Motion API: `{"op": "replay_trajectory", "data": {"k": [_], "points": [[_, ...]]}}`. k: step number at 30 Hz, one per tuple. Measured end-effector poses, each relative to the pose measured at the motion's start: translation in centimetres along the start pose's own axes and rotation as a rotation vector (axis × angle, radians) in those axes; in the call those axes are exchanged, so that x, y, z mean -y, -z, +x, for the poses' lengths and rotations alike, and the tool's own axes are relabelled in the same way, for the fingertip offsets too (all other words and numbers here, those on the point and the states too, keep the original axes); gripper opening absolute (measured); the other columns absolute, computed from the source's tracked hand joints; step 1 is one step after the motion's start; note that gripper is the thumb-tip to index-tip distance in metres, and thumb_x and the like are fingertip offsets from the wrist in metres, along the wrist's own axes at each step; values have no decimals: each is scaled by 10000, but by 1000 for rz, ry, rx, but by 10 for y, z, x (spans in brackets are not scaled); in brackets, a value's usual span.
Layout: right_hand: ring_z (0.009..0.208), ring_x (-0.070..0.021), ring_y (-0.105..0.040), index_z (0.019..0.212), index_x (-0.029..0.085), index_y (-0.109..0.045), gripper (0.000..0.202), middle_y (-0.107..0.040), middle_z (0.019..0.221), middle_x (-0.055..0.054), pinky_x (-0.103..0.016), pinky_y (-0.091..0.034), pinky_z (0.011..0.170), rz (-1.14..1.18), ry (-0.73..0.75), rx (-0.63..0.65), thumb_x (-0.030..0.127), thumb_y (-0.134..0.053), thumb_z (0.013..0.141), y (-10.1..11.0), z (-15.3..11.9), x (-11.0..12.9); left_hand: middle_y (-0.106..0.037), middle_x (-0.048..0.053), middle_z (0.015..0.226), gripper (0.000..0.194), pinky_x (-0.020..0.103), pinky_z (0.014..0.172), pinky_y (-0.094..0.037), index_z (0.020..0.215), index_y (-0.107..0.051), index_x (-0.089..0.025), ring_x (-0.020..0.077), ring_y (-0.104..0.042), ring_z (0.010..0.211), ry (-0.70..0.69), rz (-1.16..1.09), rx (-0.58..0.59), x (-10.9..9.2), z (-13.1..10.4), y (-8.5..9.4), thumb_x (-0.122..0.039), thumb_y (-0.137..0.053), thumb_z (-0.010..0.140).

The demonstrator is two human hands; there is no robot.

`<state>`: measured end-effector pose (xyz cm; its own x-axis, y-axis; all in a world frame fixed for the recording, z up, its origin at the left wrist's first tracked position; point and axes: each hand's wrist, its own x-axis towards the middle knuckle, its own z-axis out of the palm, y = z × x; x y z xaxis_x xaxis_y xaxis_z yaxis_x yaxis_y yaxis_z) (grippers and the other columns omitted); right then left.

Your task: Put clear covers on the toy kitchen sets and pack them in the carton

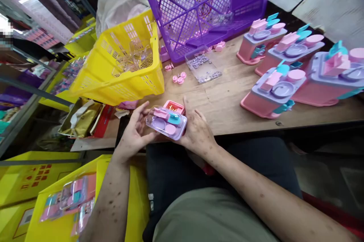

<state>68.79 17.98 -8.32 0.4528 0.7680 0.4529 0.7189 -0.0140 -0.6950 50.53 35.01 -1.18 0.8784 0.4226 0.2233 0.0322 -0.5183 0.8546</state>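
By the near edge of the wooden table (227,107), the right hand (198,131) is gripping a clear-covered lilac toy set (170,129). The left hand (133,135) is spreading its fingers beside the other end; I can't tell if it's touching.

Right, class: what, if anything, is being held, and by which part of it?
The clear-covered lilac toy, by its right end, in the right hand; whether the left hand touches it cannot be told.
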Motion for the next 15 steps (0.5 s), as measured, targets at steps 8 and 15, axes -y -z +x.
{"op": "replay_trajectory", "data": {"k": [8,15], "points": [[1376,-406,-705,1827,133,87,1496,-679,1543,-248,-664,-428,1287,6,-4,-3,540,-942,821,-1,1,-2,-665,191,1519,937,489,1132,-647,1511,-508,-255,357,-711,1395,-8,11,15,-3,15,-4,-566,-1026,795],[1236,-378,-779,1807,134,163,1604,-797,1346,-183,-630,-452,1277,-6,-74,-56,461,-1014,767,-2,1,7,-729,133,1291,911,482,1086,-646,1314,-639,-191,330,-758,1222,186,221,-570,-14,12,-41,-776,-986,708]]}}
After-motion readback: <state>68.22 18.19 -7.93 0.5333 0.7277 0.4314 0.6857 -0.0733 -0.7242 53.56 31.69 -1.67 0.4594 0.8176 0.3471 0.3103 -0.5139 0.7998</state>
